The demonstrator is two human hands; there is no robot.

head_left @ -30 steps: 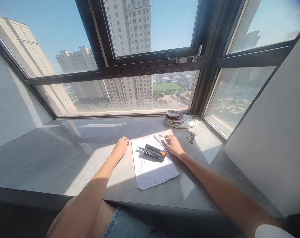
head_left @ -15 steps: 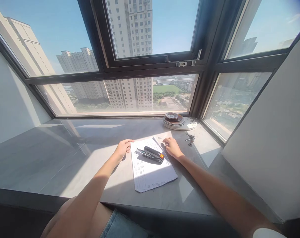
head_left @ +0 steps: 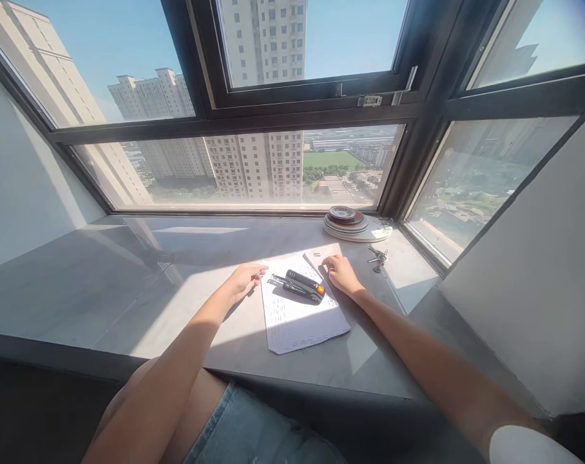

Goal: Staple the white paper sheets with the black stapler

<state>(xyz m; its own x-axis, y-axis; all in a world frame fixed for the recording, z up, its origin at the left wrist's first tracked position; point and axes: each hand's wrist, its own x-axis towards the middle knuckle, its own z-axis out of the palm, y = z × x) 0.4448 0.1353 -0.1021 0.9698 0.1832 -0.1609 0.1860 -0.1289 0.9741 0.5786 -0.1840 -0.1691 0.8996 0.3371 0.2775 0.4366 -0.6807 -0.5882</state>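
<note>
A stack of white paper (head_left: 302,322) with rows of writing lies on the grey sill. On it rests a black stapler (head_left: 305,283) with an orange spot near its right end. My left hand (head_left: 247,280) is beside the paper's upper left edge, its fingers partly spread and nothing seen in them. On the other side, my right hand (head_left: 341,274) rests near the upper right corner with its fingers curled; whether anything is under the fingertips is hidden. Two tiny staples (head_left: 316,254) lie just above the paper.
Stacked plates (head_left: 345,225) stand by the window at the back right. Keys (head_left: 378,258) lie right of my right hand. The dark front edge of the sill (head_left: 321,383) runs above my legs. A white rounded object (head_left: 529,446) shows at the bottom right.
The view has shifted, so the sill and its things appear higher and slightly to the right. My left hand's fingers have opened a little; the stapler and paper stay in place.
</note>
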